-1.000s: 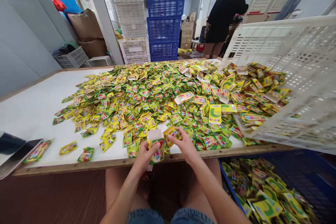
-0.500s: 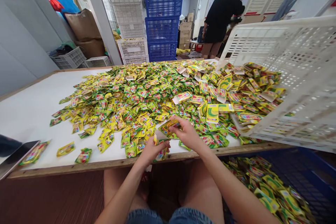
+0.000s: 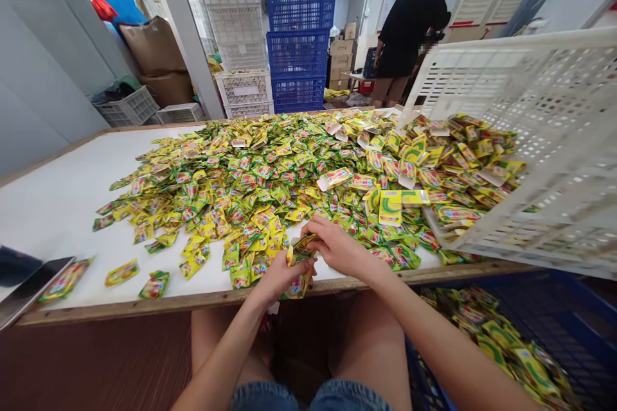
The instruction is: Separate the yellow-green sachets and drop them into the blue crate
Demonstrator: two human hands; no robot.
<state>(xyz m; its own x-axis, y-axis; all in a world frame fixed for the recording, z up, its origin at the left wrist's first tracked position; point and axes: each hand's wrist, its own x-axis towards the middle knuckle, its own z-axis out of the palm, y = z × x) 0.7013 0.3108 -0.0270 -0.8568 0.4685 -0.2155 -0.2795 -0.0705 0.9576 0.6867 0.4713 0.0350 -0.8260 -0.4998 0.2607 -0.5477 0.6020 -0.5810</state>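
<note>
At the table's front edge, my left hand is closed around a small yellow carton, its open end tilted up toward my other hand. My right hand pinches small candy packets right at the carton's mouth; fingers hide how far they reach inside. Beyond both hands spreads a broad heap of green and yellow packets. Flattened and open-ended yellow cartons lie on the heap's right side.
A tipped white crate rests on the table's right, cartons spilling from its mouth. Below it, a blue crate holds filled-looking cartons. A phone lies at the left edge. A person in black stands behind, near stacked blue crates.
My right hand has moved slightly left and down, bringing the packets to the carton's mouth. The carton in my left hand has tilted, and its raised white flap no longer shows.
</note>
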